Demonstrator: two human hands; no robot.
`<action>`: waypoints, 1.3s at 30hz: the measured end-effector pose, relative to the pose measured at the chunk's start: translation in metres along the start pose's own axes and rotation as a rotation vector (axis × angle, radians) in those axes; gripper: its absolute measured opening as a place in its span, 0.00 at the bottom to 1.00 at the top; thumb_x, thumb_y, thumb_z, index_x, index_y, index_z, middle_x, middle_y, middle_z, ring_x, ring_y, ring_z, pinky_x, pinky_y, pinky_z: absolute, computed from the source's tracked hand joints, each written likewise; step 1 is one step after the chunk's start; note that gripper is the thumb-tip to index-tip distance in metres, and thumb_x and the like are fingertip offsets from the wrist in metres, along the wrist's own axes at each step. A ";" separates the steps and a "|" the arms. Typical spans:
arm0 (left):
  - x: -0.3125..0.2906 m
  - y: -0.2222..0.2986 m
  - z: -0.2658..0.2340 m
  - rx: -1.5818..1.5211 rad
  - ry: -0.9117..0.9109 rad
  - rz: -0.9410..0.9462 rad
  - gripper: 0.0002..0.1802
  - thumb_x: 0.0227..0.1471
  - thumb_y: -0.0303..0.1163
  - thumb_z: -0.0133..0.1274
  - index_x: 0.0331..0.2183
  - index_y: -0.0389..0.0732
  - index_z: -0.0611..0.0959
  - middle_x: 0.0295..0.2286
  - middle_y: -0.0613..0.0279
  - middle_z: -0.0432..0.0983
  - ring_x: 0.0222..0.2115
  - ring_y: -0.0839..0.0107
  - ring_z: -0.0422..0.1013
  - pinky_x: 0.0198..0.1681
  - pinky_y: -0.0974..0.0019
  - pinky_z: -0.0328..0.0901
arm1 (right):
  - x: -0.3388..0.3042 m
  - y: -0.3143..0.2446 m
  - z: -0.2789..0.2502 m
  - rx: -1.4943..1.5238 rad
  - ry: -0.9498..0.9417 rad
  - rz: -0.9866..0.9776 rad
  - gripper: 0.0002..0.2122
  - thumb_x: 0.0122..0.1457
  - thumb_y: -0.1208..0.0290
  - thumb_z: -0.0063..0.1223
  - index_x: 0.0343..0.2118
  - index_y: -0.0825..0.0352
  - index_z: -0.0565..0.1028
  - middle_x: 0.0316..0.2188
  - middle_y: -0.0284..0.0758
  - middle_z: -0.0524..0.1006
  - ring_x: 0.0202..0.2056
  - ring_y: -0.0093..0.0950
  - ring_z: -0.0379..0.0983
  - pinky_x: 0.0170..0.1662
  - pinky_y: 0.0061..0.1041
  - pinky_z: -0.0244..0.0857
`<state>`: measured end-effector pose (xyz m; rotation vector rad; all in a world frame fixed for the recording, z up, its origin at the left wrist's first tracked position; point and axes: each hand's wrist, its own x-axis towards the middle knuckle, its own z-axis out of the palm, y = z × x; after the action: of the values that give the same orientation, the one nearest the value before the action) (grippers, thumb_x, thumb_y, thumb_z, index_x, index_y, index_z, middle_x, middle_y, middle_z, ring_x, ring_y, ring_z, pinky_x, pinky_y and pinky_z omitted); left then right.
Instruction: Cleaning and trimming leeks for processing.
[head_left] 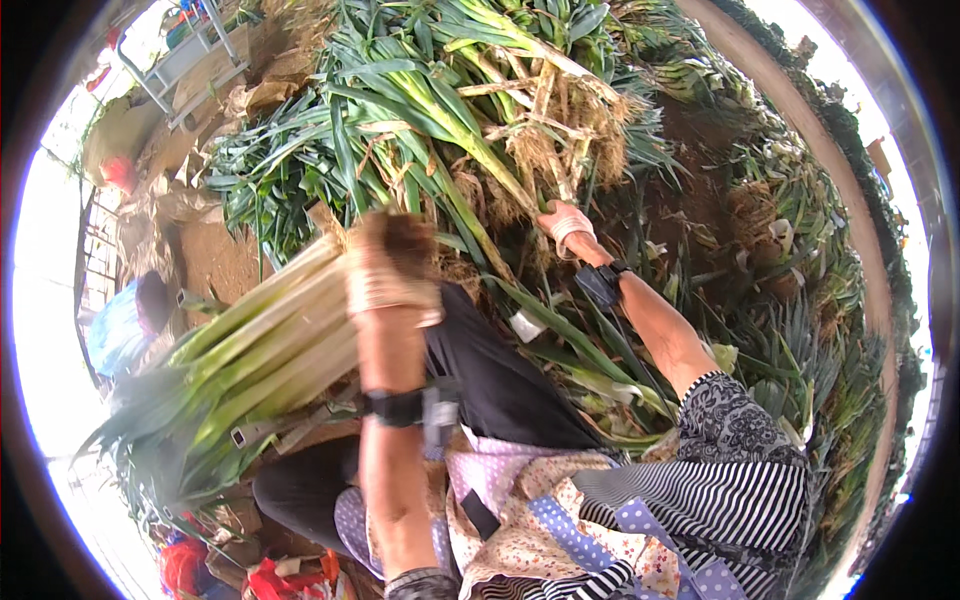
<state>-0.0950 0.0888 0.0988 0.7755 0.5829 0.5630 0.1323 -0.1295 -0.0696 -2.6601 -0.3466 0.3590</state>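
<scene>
My right hand (pixel 567 222), wrapped in pale cloth across the palm, is closed around a leek (pixel 487 160) at the edge of a big heap of untrimmed leeks (pixel 400 85). Shaggy brown roots (pixel 570 140) hang from the heap just beyond that hand. My left hand (pixel 392 262) is smeared by motion, so its fingers cannot be made out. It is over the white ends of a row of cleaned leeks (pixel 270 335), which lie side by side with their green tops to the lower left.
Loose leaves and trimmings (pixel 760 250) litter the soil on the right. A grey metal cart (pixel 195 65) stands at the far left. Red plastic bags (pixel 285 580) lie at the lower left, and a blue bag (pixel 125 325) sits further up.
</scene>
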 end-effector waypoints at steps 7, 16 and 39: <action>0.023 -0.132 0.054 -0.137 0.216 -0.511 0.12 0.54 0.39 0.48 0.30 0.39 0.74 0.19 0.61 0.70 0.19 0.67 0.68 0.20 0.64 0.61 | 0.030 -0.006 0.026 -0.217 -0.018 0.026 0.23 0.46 0.54 0.59 0.39 0.68 0.72 0.38 0.50 0.74 0.42 0.46 0.71 0.43 0.40 0.66; 0.052 -0.133 0.039 -0.111 0.409 -0.402 0.12 0.53 0.41 0.50 0.30 0.42 0.74 0.17 0.65 0.71 0.14 0.73 0.67 0.14 0.72 0.58 | -0.038 -0.047 -0.035 -0.174 -0.191 0.061 0.21 0.48 0.53 0.54 0.36 0.69 0.72 0.32 0.47 0.77 0.35 0.43 0.74 0.39 0.39 0.66; 0.022 -0.194 0.074 0.729 -0.703 -0.916 0.18 0.51 0.42 0.47 0.18 0.41 0.77 0.12 0.62 0.71 0.06 0.73 0.61 0.07 0.70 0.50 | -0.220 -0.015 -0.164 -0.333 0.180 -0.072 0.14 0.46 0.58 0.59 0.26 0.63 0.71 0.23 0.37 0.74 0.28 0.38 0.73 0.30 0.35 0.66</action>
<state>0.0181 -0.0459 -0.0145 1.1870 0.4063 -0.7999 -0.0265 -0.2438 0.1236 -2.9651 -0.4797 0.0383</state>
